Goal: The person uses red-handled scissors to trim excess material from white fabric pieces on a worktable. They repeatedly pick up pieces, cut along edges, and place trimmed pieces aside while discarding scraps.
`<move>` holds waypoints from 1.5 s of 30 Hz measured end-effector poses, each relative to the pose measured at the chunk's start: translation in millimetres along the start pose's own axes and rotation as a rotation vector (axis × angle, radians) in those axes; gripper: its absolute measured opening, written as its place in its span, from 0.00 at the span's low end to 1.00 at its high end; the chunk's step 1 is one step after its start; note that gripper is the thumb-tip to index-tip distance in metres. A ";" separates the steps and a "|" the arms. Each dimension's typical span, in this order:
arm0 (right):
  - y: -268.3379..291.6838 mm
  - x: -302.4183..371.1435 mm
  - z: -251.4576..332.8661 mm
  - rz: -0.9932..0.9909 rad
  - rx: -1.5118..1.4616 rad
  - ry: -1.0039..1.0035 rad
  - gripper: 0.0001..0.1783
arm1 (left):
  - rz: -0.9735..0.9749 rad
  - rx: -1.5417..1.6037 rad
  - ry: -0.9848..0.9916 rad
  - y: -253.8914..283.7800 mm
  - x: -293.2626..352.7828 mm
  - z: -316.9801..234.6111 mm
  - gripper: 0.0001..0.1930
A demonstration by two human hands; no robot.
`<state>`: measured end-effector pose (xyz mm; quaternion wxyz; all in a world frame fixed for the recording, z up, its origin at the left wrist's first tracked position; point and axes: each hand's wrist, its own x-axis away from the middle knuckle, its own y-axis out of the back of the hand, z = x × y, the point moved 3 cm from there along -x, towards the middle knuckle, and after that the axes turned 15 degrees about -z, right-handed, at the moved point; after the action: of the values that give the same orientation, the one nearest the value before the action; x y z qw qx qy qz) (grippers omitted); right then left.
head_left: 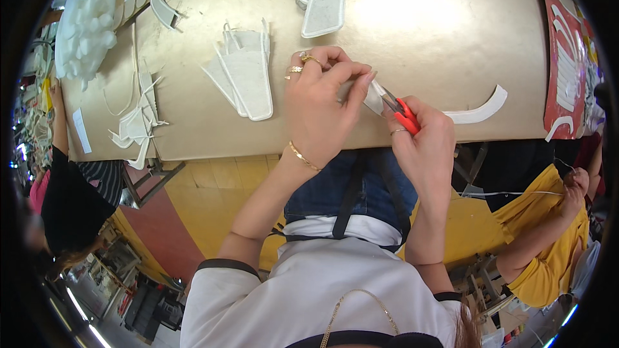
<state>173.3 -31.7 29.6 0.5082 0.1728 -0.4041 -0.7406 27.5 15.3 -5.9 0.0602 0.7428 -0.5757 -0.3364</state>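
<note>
My left hand [322, 100] pinches a small white fabric piece [372, 98] between thumb and fingertips over the near part of the table. My right hand [424, 138] is closed around red-handled scissors [407, 118], whose metal blades point up and left at the piece's edge. Whether the blades are apart is too small to tell. A curved white strip [480, 111] shows beyond my right hand; I cannot tell if it joins the held piece. Left of my left hand lie overlapping white fan-shaped panels [248, 80] with raised edging and loose ends.
A gold-brown table [193, 0] spans the view. White pieces stack at its far side [324, 0], and a tangle of trimmings [138, 119] lies left. A pale translucent heap [87, 32] sits far left, a red board [562, 71] right. People work at both sides.
</note>
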 end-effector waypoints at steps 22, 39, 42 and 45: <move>-2.0 -7.5 -3.1 0.041 -0.005 -0.129 0.07 | -0.032 -0.020 0.005 -1.5 0.3 2.6 0.04; -1.2 -9.0 -0.8 0.037 0.089 -0.082 0.12 | 0.321 -0.202 -0.399 29.2 31.7 -10.4 0.17; -1.0 -9.4 0.7 0.017 0.085 -0.066 0.13 | 0.391 -0.260 -0.469 23.1 35.6 -9.8 0.18; -0.7 -9.5 -0.5 0.021 0.086 -0.066 0.13 | 0.474 -0.312 -0.502 19.6 34.8 -7.1 0.20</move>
<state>177.3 -23.3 27.3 0.4946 0.1658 -0.4539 -0.7224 19.3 -24.4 -6.1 0.1056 0.4652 -0.6704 -0.5683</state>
